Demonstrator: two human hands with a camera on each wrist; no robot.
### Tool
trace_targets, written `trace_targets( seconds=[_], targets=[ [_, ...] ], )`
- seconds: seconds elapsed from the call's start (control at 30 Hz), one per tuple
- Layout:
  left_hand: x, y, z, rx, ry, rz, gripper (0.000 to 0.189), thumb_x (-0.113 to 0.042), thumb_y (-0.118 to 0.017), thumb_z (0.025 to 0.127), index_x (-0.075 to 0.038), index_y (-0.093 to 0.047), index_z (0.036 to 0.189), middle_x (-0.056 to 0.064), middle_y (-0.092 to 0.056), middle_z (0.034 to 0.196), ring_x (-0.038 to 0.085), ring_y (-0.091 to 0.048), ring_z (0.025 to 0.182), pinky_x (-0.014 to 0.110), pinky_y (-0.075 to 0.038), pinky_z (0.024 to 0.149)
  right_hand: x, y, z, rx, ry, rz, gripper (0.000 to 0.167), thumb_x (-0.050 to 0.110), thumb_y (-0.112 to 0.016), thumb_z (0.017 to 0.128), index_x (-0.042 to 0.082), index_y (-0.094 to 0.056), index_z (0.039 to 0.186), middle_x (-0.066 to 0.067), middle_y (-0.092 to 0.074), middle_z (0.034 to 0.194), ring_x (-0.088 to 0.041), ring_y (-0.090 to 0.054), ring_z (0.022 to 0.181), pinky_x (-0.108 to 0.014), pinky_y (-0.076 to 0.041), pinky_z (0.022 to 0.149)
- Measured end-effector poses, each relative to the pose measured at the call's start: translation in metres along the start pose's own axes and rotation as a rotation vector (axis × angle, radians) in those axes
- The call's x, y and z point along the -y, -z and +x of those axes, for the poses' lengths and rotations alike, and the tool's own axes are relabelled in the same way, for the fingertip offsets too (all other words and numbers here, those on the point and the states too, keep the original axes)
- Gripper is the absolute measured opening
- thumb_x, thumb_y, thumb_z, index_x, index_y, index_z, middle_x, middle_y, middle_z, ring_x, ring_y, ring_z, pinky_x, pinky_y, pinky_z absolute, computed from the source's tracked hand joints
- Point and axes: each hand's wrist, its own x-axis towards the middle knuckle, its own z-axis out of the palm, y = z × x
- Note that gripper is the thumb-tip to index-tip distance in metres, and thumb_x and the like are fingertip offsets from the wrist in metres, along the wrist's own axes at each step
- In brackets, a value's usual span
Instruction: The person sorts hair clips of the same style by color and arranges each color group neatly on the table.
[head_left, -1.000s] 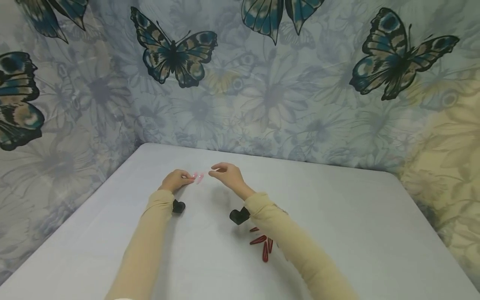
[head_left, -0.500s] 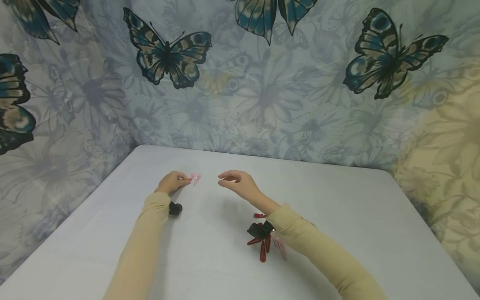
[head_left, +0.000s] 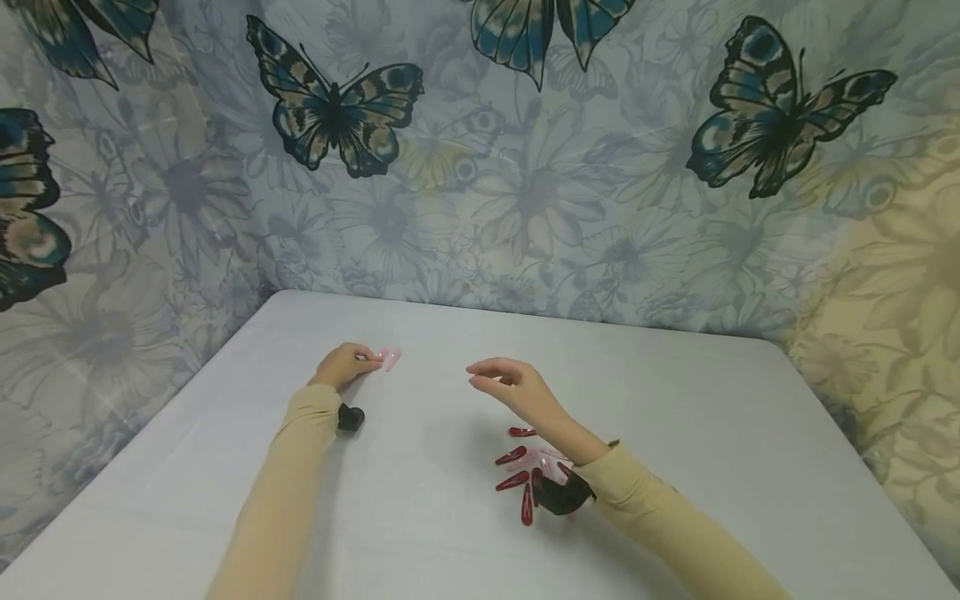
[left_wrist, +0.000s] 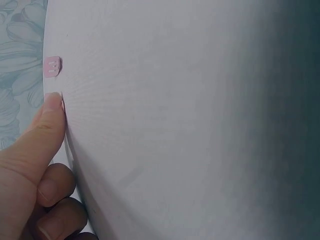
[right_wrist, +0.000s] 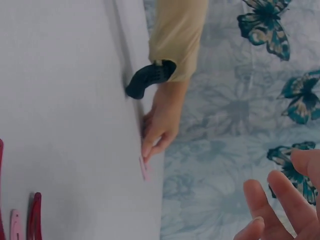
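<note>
At the far left of the table, my left hand [head_left: 347, 365] pinches a pink snap hair clip [head_left: 382, 353] between thumb and forefinger. Its thumb covers most of that clip in the left wrist view. Right beside it lies a second pink hair clip [head_left: 393, 360], also visible in the left wrist view as a pink end [left_wrist: 52, 66]. My right hand [head_left: 525, 390] is raised over the middle of the table, fingers loosely bent and holding nothing. Beneath its wrist is a group of red hair clips [head_left: 512, 481] and pink hair clips [head_left: 551, 467], partly hidden by the black wrist camera [head_left: 564, 493].
A white table [head_left: 420, 517] spreads under both arms. Behind it and to its left hangs a flowered cloth [head_left: 525, 192] with large butterflies. Another black wrist camera [head_left: 350, 417] hangs at the left wrist.
My right hand has moved away from the left hand, to the right and nearer, uncovering more red and pink clips. The left hand has stayed at the pink clips.
</note>
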Motion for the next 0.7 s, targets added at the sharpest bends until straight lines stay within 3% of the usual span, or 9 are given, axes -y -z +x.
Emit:
trace_targets(
  seconds=[0.17, 0.3, 0.53, 0.7],
  targets=[
    [-0.002, 0.001, 0.0, 0.014, 0.0, 0.002, 0.027, -0.027, -0.066, 0.092, -0.003, -0.071, 0.104, 0.02, -0.066, 0.113, 0.022, -0.051, 0.084, 0.035, -0.042, 0.078, -0.007, 0.008, -0.012, 0.008, -0.05, 0.055, 0.03, 0.028, -0.059, 0.096, 0.01, -0.069, 0.117, -0.011, -0.067, 0.123, -0.022, -0.057, 0.112, -0.041, -0.045, 0.097],
    [-0.004, 0.003, -0.001, 0.024, 0.003, 0.002, 0.027, -0.026, -0.066, 0.092, -0.002, -0.07, 0.103, 0.019, -0.064, 0.109, 0.023, -0.049, 0.083, 0.033, -0.04, 0.075, -0.014, 0.012, -0.018, 0.034, -0.108, 0.147, 0.031, 0.031, -0.058, 0.097, 0.008, -0.069, 0.113, -0.008, -0.07, 0.113, -0.02, -0.057, 0.115, -0.05, -0.04, 0.106],
    [-0.003, 0.003, -0.002, 0.032, 0.007, 0.002, 0.027, -0.028, -0.066, 0.092, -0.003, -0.071, 0.103, 0.022, -0.063, 0.124, 0.028, -0.054, 0.093, 0.043, -0.044, 0.087, -0.029, 0.018, -0.031, 0.012, -0.131, 0.153, 0.029, 0.028, -0.058, 0.096, 0.003, -0.069, 0.106, 0.004, -0.069, 0.096, -0.015, -0.057, 0.104, -0.045, -0.042, 0.095],
    [-0.004, 0.004, -0.003, 0.023, 0.001, -0.004, 0.027, -0.027, -0.066, 0.092, -0.003, -0.071, 0.103, 0.021, -0.064, 0.124, 0.025, -0.052, 0.089, 0.04, -0.044, 0.084, -0.032, 0.027, -0.041, -0.013, -0.164, 0.133, 0.027, 0.03, -0.06, 0.095, 0.006, -0.069, 0.103, 0.007, -0.068, 0.093, -0.016, -0.056, 0.104, -0.044, -0.04, 0.095]
  ],
)
